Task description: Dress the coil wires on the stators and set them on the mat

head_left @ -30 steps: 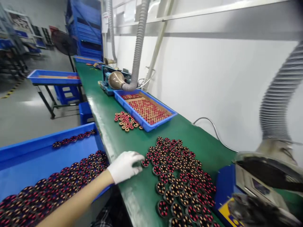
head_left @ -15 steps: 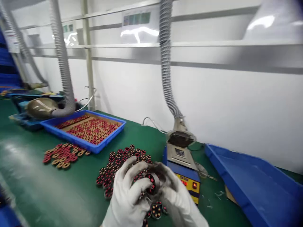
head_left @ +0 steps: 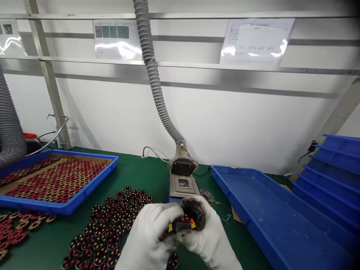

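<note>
Both my hands wear white gloves, with the fingertips blackened. My left hand (head_left: 152, 234) and my right hand (head_left: 209, 232) meet at the front middle, fingers curled. Between them they grip a small dark round part (head_left: 182, 225) with red segments on top and a plain dark side wall; fingers hide some of it. To the left lies a spread of similar black round parts (head_left: 108, 228) with red or tan segments. Just behind the hands stands a blue and yellow heating unit (head_left: 184, 183) with a metal top plate, its lit red display partly covered.
A grey extraction hose (head_left: 156, 82) ends in a hood (head_left: 182, 163) over the unit. At left, a blue tray (head_left: 92, 189) holds rows of red and tan rings; loose rings (head_left: 12, 232) lie before it. On the right are another blue tray (head_left: 253, 195) and stacked blue trays (head_left: 332, 180).
The view has swung right, bringing the stacked trays into sight. My hands still hold the dark round part, which has turned from facing sideways to more upright.
</note>
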Tool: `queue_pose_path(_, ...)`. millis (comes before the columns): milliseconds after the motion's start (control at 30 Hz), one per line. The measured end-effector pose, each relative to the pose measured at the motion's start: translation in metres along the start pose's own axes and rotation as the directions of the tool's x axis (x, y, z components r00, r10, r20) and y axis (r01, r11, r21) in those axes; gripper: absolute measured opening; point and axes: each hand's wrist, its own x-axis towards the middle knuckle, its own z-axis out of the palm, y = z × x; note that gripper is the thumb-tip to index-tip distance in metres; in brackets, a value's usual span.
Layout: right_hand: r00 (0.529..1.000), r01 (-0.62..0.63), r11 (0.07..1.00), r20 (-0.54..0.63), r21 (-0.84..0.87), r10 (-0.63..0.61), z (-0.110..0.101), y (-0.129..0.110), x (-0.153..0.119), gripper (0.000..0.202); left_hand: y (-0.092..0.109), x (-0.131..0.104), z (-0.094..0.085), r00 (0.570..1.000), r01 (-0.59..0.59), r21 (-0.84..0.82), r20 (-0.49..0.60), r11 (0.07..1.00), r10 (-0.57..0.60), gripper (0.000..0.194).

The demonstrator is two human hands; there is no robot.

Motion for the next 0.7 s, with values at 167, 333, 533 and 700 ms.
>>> queue_pose_path(167, 0.991, 0.121, 0.987, 0.066, -0.109, -0.115, -0.012, 0.003, -0.002, 0.035, -0.002, 0.000, -0.006, 0.999, 0.017, -0.007, -0.030, 1.000, -0.017, 0.036)
queue_pose_path(333, 0.971, 0.230, 0.933, -0.002, -0.276, -0.240, -0.007, 0.004, -0.001, 0.007, -0.004, -0.003, -0.007, 0.986, -0.151, 0.168, -0.051, 0.974, 0.161, 0.036)
queue_pose_path(533, 0.989, 0.021, 0.964, -0.146, 0.265, 0.018, -0.005, 0.004, 0.001, 0.023, -0.005, -0.004, -0.007, 0.995, -0.101, 0.070, -0.012, 0.992, 0.103, 0.022)
queue_pose_path(700, 1.000, 0.011, 0.999, 0.017, -0.052, -0.010, -0.009, 0.003, -0.003, 0.025, -0.004, -0.004, -0.011, 0.989, -0.130, 0.086, -0.055, 0.988, 0.135, 0.028)
